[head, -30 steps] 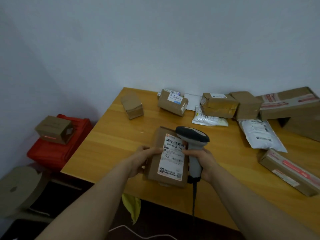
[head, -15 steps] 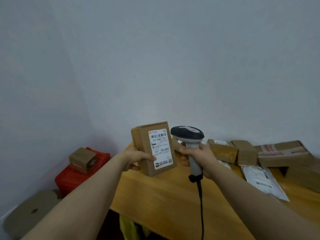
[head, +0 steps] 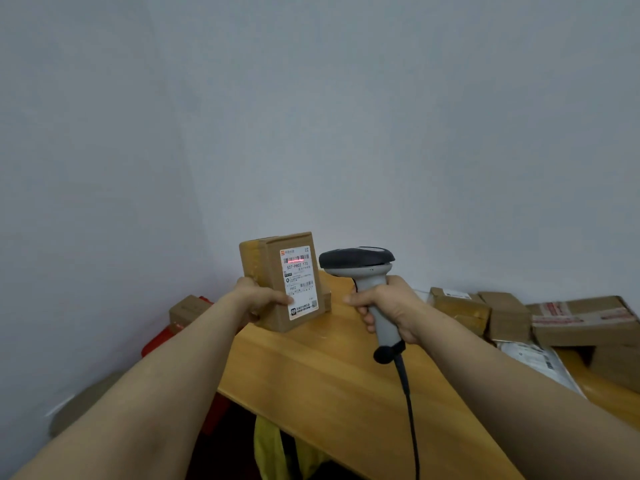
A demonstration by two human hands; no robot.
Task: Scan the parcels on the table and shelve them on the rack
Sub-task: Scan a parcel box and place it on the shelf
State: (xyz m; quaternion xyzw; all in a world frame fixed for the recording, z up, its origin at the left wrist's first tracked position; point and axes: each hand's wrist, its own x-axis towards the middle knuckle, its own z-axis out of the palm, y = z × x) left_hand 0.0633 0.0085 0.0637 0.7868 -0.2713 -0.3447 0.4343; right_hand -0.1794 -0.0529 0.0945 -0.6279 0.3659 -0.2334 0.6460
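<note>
brown parcel [head: 268,282], white label [head: 298,282], grey scanner [head: 360,268]

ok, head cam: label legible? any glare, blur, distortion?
Head view: dim, even light, no glare; the label on the parcel reads in large print, fine print soft; red line from the scanner crosses its top barcode; boxes at right soft; forearms stretched by wide angle.

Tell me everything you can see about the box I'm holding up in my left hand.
The cardboard box is a small brown carton, held upright with its broad front turned toward the scanner. A white shipping label with barcodes and printed text covers much of that face, and a red scan line crosses the top barcode. The left hand grips its lower left side, thumb at the label's edge.
</note>
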